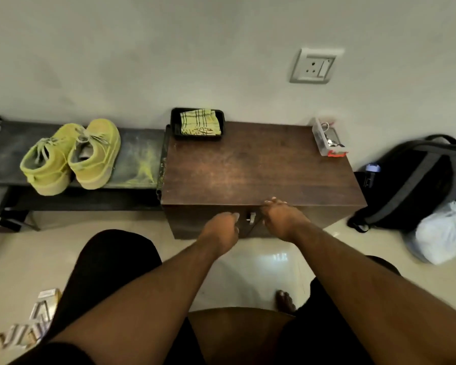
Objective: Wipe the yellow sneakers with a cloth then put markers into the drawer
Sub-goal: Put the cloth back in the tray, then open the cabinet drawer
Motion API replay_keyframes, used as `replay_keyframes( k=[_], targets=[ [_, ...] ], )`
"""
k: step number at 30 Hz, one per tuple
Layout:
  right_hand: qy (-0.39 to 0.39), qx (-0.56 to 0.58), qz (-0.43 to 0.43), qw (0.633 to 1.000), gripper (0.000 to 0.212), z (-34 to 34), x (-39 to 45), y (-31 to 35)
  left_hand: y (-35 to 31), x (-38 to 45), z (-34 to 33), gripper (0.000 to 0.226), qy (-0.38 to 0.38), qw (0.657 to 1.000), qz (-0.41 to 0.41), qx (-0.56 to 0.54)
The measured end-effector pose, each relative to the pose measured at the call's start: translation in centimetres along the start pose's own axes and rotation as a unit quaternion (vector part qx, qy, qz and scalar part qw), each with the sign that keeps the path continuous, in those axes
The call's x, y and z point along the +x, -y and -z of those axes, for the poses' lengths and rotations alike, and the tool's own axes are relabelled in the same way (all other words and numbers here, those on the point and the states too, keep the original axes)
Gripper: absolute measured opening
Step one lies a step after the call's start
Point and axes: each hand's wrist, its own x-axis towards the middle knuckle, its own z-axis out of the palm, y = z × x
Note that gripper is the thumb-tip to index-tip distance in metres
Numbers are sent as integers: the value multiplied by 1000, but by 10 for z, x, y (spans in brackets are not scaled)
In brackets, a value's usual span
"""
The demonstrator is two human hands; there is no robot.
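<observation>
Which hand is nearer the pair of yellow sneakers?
Left. The left hand is at the brown wooden cabinet's front, closer to the yellow sneakers; the right hand is farther right.

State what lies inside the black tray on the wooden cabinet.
The black tray holds a folded yellow-green checked cloth that fills most of it. Whatever may lie beneath the cloth is covered and cannot be seen.

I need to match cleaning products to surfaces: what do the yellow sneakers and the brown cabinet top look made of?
The yellow sneakers look like suede or nubuck: matte, fuzzy, no shine, on thick rubbery-looking soles. The cabinet top looks like dark wood or wood-grain laminate: streaked grain and a dull worn sheen in the middle. The picture cannot settle which.
</observation>
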Motion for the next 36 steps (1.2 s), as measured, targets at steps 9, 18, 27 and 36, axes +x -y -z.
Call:
replay_keyframes(
  k=[9,18,27,36],
  targets=[
    [96,-62,50,992,53,-39,20,-63,-46,68,-73,47,33,891,244,-381],
    [73,-63,100,990,69,-33,18,-84,-26,69,-82,50,38,925,190,-326],
    [43,-197,98,975,75,-30,14,-49,0,22,-83,39,137,957,137,-217],
    [51,-294,-56,953,78,-46,31,-7,22,-23,-79,40,233,965,109,-52]
  ],
)
